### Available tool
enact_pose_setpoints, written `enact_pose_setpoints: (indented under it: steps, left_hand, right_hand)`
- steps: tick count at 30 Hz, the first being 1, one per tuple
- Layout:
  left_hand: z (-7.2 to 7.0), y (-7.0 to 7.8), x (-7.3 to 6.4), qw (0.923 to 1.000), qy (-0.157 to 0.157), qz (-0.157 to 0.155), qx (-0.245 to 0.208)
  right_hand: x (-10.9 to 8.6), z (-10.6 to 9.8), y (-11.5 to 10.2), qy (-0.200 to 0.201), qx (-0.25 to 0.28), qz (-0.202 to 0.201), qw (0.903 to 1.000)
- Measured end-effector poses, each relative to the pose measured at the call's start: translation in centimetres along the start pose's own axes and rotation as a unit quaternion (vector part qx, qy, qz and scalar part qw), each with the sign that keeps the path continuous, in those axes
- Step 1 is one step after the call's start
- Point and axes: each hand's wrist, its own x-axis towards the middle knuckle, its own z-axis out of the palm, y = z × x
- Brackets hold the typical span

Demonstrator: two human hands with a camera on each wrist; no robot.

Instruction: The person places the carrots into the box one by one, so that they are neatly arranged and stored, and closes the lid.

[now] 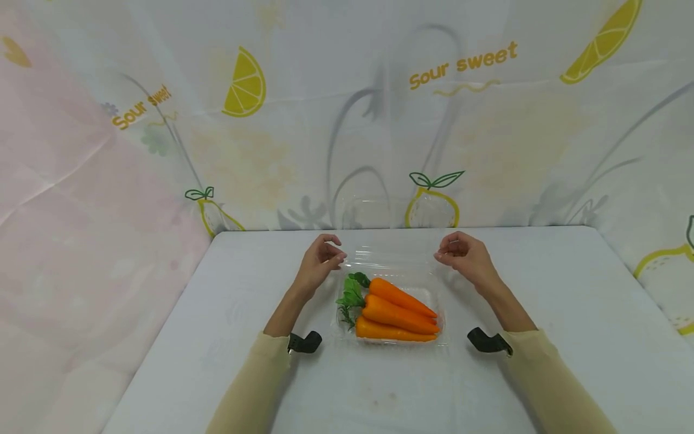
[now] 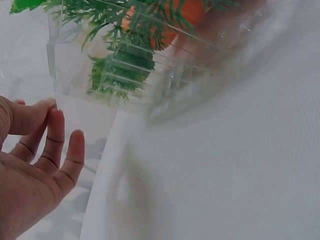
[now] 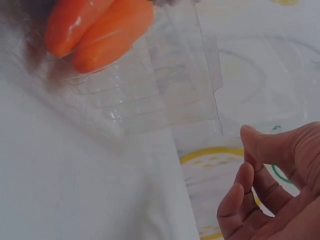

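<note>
Three orange carrots (image 1: 400, 310) with green leafy tops (image 1: 352, 295) lie in a clear plastic box (image 1: 347, 340), tops to the left. Its clear lid (image 1: 390, 244) stands raised at the back. My left hand (image 1: 321, 262) is at the lid's left side; the left wrist view shows its thumb and index fingertip (image 2: 56, 114) pinching the clear edge. The right hand (image 1: 465, 256) is near the lid's right side. In the right wrist view its thumb (image 3: 255, 142) and bent fingers come close together beside the clear edge; contact cannot be made out.
The box rests on a white-covered table (image 1: 244, 289). Behind it hangs a printed cloth (image 1: 325, 120) with lemons and lettering. A black wrist mount (image 1: 306, 342) sits at the left cuff and another black mount (image 1: 488, 342) at the right.
</note>
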Motion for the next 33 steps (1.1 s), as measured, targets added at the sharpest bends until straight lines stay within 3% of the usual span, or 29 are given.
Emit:
enact_pose_setpoints:
  steps: [6, 13, 16, 22, 27, 30, 33]
  left_hand:
    - [-0.5, 0.3, -0.6, 0.9991, -0.027, 0.029, 0.012]
    - [-0.4, 3.4, -2.3, 0.9967, -0.041, 0.04, 0.058]
    - [-0.3, 3.8, -2.8, 0.9954, -0.039, 0.04, 0.077]
    - [-0.3, 4.0, -3.8, 0.9945, -0.038, 0.038, 0.089]
    - [-0.1, 4.5, -5.4, 0.9908, -0.026, 0.059, 0.119]
    - [0.0, 3.8, -6.3, 0.9886, -0.022, 0.052, 0.14]
    - [0.1, 3.3, -7.2, 0.9884, -0.027, 0.024, 0.147]
  right_hand:
    - [-0.8, -0.4, -0.4, -0.018, -0.007, -0.048, 0.9987]
    - [-1.9, -0.7, -0.7, -0.022, -0.053, -0.035, 0.9977]
    - [-2.5, -0.7, -0.6, -0.016, -0.075, -0.046, 0.996]
    - [-3.7, -0.6, 0.1, -0.011, -0.107, -0.094, 0.9898]
    - [-5.0, -0.7, -0.2, -0.023, -0.107, -0.089, 0.99]
    - [-6.0, -0.7, -0.6, -0.036, -0.099, -0.087, 0.9906]
    - [-6.9, -0.9, -0.9, -0.043, -0.095, -0.096, 0.9899]
